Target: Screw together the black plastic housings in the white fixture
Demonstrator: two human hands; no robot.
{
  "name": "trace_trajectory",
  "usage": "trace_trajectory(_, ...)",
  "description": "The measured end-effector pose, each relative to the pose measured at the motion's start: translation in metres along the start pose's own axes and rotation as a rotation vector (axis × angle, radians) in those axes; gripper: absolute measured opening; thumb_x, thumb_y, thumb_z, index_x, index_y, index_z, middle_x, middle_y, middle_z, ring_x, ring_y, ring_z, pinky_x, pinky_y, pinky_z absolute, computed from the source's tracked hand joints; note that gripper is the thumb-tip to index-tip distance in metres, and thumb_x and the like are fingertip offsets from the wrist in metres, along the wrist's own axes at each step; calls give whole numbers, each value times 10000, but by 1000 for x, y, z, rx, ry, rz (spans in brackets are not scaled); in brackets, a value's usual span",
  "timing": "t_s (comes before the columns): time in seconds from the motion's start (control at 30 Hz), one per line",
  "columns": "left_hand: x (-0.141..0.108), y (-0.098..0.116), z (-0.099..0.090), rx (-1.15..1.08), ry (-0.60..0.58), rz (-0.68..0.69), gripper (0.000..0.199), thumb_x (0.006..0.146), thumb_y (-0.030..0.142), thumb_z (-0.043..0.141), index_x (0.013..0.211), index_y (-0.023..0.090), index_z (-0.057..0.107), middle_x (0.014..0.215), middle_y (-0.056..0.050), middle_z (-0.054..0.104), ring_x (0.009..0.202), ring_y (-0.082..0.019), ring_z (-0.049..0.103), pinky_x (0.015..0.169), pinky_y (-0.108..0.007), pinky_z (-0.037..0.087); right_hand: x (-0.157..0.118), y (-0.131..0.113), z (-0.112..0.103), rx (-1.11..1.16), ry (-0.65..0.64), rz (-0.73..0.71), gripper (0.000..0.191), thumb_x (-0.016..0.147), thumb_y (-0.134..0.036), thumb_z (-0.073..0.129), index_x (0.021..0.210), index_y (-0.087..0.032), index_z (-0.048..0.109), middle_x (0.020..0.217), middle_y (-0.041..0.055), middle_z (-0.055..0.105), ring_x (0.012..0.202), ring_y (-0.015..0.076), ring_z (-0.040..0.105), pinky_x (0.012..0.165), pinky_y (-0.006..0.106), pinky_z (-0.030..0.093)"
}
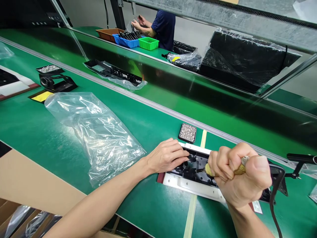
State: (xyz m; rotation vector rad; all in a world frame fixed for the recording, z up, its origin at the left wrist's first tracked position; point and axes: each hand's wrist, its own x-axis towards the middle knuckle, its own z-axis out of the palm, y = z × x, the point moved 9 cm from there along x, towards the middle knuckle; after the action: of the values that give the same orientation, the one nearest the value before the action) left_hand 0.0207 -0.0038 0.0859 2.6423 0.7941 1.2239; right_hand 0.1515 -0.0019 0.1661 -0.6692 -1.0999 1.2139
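Note:
My right hand (241, 175) is wrapped round a screwdriver (208, 170) with a yellow handle. Its shaft points left, down into a long black plastic housing (198, 178). That housing lies in a white fixture (190, 185) with a dark red base. My left hand (169, 154) reaches in from the left, its curled fingers closed against the housing's left end. Whether a small part is under those fingertips is hidden. A black cord (274, 195) hangs just behind my right hand. Beyond the fixture sits a small black tray of metal screws (187, 133).
A clear plastic bag (106, 135) lies left of my arm. Farther left are a black bracket (58, 82) and another screw tray (49, 68). A bagged black part (114, 74) rests beyond the metal rail. Across stands a co-worker (163, 29) near blue (127, 42) and green (148, 43) bins.

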Motion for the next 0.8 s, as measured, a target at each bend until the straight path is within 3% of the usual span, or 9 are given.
trace_trajectory(0.2,0,0,-1,-1,1,3,161,1053,277,575,1052,155,681,840,-35,690,765,-170,603,660,-340,406,0,-2,3,-6,12,-71,413,908,-419,581,581,-194,465,398,-58,280,362,70,209,349,179,244)
trace_trajectory(0.8,-2,0,-1,6,0,3,154,1049,281,580,1068,162,677,836,-32,679,759,-168,600,660,-341,397,-3,1,5,12,12,-62,399,934,-416,552,610,-202,463,430,-62,260,381,76,192,366,191,202)
